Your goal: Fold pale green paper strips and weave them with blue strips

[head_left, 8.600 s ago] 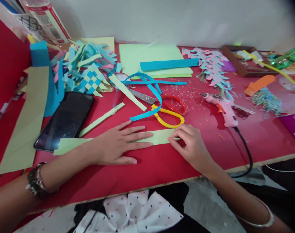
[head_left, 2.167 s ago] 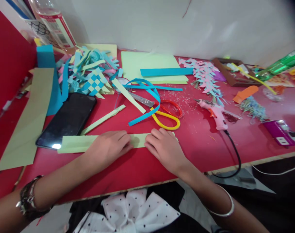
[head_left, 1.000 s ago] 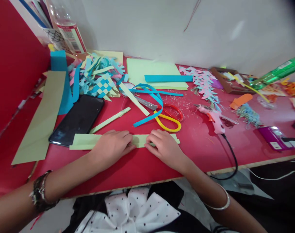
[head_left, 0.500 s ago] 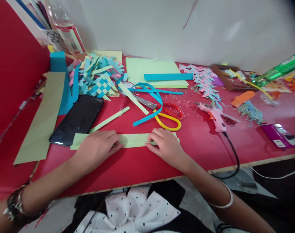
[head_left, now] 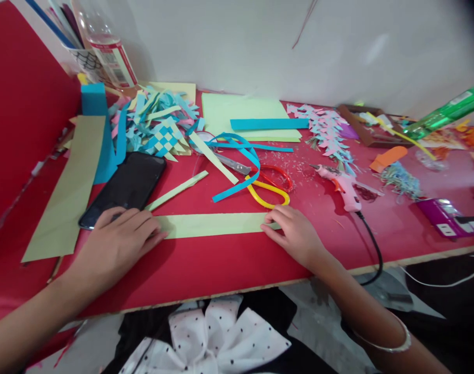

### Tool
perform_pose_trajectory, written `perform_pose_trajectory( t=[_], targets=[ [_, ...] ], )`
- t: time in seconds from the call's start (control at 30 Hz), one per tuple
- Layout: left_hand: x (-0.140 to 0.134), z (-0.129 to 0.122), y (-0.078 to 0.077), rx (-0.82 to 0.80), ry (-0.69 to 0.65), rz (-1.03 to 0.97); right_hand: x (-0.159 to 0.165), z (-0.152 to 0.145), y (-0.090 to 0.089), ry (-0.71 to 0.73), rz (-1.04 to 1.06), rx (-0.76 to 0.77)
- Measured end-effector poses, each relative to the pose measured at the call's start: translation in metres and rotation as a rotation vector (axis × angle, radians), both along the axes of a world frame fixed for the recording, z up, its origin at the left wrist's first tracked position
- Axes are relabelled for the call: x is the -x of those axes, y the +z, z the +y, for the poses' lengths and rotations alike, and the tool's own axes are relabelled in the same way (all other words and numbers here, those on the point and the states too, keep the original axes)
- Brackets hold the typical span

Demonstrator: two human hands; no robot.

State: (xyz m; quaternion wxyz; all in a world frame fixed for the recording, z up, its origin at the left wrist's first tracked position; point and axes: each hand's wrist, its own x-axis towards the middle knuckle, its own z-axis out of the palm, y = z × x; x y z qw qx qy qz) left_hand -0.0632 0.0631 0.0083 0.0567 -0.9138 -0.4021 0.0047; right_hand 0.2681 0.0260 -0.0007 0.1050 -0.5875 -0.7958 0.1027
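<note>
Left hand (head_left: 118, 236) palm-down, fingers loosely spread, pressing left end of green paper strip (head_left: 213, 225) lying flat on red table (head_left: 229, 262); right hand (head_left: 295, 234) fingertips pressed together on right end.

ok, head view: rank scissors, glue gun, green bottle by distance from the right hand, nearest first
From the right hand:
1. Scissors: just beyond the fingertips, yellow and red handles.
2. Glue gun: further right, pink, cord trailing off the table edge.
3. Green bottle: far right, lying near the wall.
</note>
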Motion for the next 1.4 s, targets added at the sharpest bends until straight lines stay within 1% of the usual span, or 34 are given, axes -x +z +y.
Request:
perform_pose_trajectory(
  t=[0.1,0.23,0.37,0.5,0.57,0.67,0.77,0.83,0.9,1.0,1.07,1.13,1.2,1.23,1.27,1.33,1.4],
  targets=[
    [0.007,0.000,0.001,0.018,0.024,-0.004,-0.010,-0.004,-0.002,-0.054,0.007,-0.009],
    [0.010,-0.005,0.004,-0.045,0.051,-0.090,-0.014,-0.007,-0.004,-0.093,0.015,-0.016],
    [0.014,-0.011,0.008,-0.034,-0.007,-0.095,-0.015,-0.007,-0.005,-0.094,0.025,-0.009],
    [0.015,-0.016,0.007,-0.034,-0.028,-0.086,-0.020,-0.007,-0.005,-0.073,0.030,-0.020],
    [0.007,-0.019,0.004,-0.036,-0.060,-0.086,-0.022,-0.007,-0.004,-0.055,0.020,-0.021],
    [-0.019,-0.028,-0.003,0.002,-0.108,-0.146,-0.023,-0.007,-0.002,-0.040,-0.005,-0.019],
    [-0.046,-0.034,-0.009,0.074,-0.226,-0.175,-0.023,-0.007,-0.001,-0.038,-0.011,-0.027],
    [-0.054,-0.035,-0.012,0.140,-0.308,-0.137,-0.024,-0.008,-0.003,-0.052,-0.009,-0.031],
    [-0.051,-0.035,-0.014,0.194,-0.329,-0.102,-0.026,-0.008,-0.005,-0.073,-0.012,-0.040],
    [-0.033,-0.036,-0.014,0.210,-0.280,-0.091,-0.029,-0.010,-0.005,-0.088,-0.027,-0.050],
    [-0.022,-0.038,-0.013,0.194,-0.243,-0.095,-0.027,-0.013,-0.002,-0.116,-0.065,-0.076],
    [-0.016,-0.042,-0.013,0.178,-0.228,-0.100,-0.019,-0.018,0.007,-0.172,-0.115,-0.168],
    [-0.018,-0.045,-0.013,0.155,-0.227,-0.110,-0.003,-0.025,0.016,-0.199,-0.115,-0.306],
    [-0.021,-0.046,-0.013,0.143,-0.224,-0.113,0.007,-0.029,0.020,-0.150,-0.100,-0.326],
    [-0.025,-0.046,-0.013,0.131,-0.220,-0.117,0.019,-0.033,0.023,-0.054,-0.085,-0.295],
    [-0.034,-0.046,-0.013,0.115,-0.214,-0.124,0.043,-0.038,0.024,0.153,-0.060,-0.176],
    [-0.040,-0.045,-0.013,0.105,-0.211,-0.139,0.064,-0.040,0.019,0.248,-0.051,-0.082]
  ],
)
